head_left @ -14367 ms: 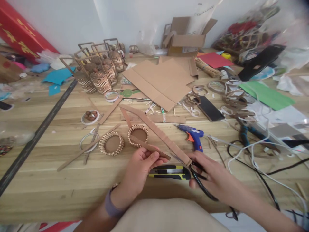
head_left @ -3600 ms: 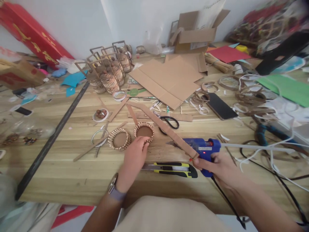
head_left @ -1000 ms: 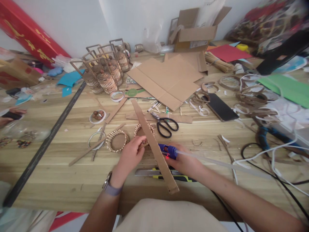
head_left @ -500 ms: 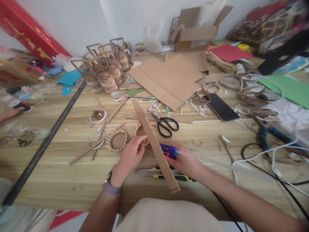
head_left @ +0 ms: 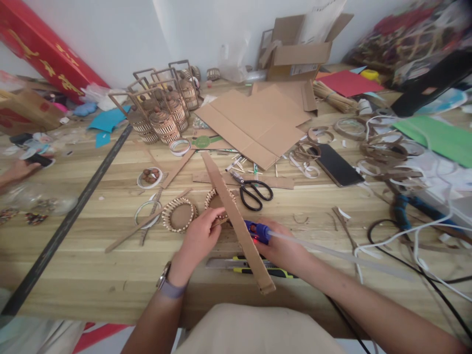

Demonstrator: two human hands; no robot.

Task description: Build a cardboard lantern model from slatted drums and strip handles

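Observation:
A long cardboard strip (head_left: 241,231) slants in front of me, raised over the table, its near end towards my body. My left hand (head_left: 202,233) is closed at its left edge, fingertips pinching by a small brown piece; the strip partly hides the grip. My right hand (head_left: 283,246) is wrapped round a blue hot glue gun (head_left: 260,232) with a red light and a long clear glue stick out of its back. The gun's nozzle is hidden behind the strip. Just beyond, a round slatted basket base (head_left: 212,199) is partly covered; another slatted ring (head_left: 179,215) sits to the left.
Black-handled scissors (head_left: 256,193) lie beyond the gun, and a utility knife (head_left: 236,264) lies under the strip. Several small lantern-like baskets (head_left: 162,123), cardboard sheets (head_left: 254,123) and a phone (head_left: 339,164) stand or lie further back. White cables (head_left: 416,231) cross the right side. A co-worker's hand (head_left: 25,167) is at far left.
My hands, the strip and the glue gun hold almost the same position. The co-worker's hand at far left has shifted slightly with a dark object.

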